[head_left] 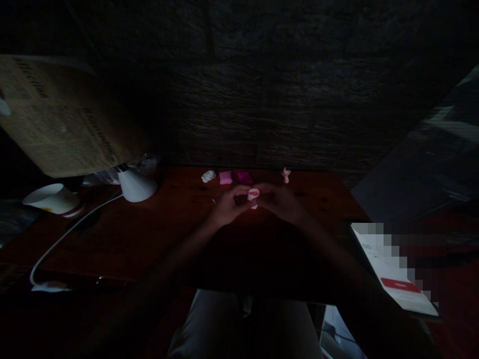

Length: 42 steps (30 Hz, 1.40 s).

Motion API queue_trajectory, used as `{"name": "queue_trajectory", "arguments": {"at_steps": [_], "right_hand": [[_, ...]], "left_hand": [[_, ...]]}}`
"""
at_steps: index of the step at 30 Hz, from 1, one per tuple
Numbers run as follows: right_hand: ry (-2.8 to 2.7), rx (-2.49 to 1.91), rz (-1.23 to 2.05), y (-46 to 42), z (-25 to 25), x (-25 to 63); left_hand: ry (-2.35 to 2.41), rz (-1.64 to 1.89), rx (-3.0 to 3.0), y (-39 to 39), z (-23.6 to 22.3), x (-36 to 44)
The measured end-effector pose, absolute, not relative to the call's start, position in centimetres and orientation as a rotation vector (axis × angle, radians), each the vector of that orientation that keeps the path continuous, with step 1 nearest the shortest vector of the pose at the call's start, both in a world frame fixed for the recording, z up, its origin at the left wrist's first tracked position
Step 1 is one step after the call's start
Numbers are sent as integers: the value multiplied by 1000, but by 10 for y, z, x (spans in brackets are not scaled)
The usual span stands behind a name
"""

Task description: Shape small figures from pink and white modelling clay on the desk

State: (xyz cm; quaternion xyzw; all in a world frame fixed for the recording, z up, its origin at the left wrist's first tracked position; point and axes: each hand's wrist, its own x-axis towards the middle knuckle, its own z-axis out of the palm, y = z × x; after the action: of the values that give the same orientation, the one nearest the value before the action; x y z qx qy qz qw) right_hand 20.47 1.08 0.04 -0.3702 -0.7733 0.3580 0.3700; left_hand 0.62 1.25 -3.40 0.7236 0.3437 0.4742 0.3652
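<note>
Tabletop [179, 229], dark and reddish, lies under my two hands, and near its far middle I grasp a small pink piece [254, 195] with a round rim on top. My left hand [228, 205] pinches it from the left and my right hand [282, 202] from the right, both curled inward; whether it touches the wood, I cannot tell. Just beyond, toward the rough wall [284, 99], I have a row: a crumpled white lump [208, 176], a light pink block [225, 177] and a magenta block [244, 178]. A slender pale pink figure [286, 175] stands farther right. Well to my left are a white-based lamp [137, 187] and a paper cup [54, 199]; a white cord [70, 233] curves from the lamp's base. At my right glows a screen [392, 269].
</note>
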Motion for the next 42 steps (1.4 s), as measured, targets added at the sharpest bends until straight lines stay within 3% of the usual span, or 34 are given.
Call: {"name": "queue_trajectory", "arguments": {"at_steps": [42], "right_hand": [[-2041, -978, 874, 14, -6, 205]], "left_hand": [[954, 1159, 1903, 9, -30, 7]]}}
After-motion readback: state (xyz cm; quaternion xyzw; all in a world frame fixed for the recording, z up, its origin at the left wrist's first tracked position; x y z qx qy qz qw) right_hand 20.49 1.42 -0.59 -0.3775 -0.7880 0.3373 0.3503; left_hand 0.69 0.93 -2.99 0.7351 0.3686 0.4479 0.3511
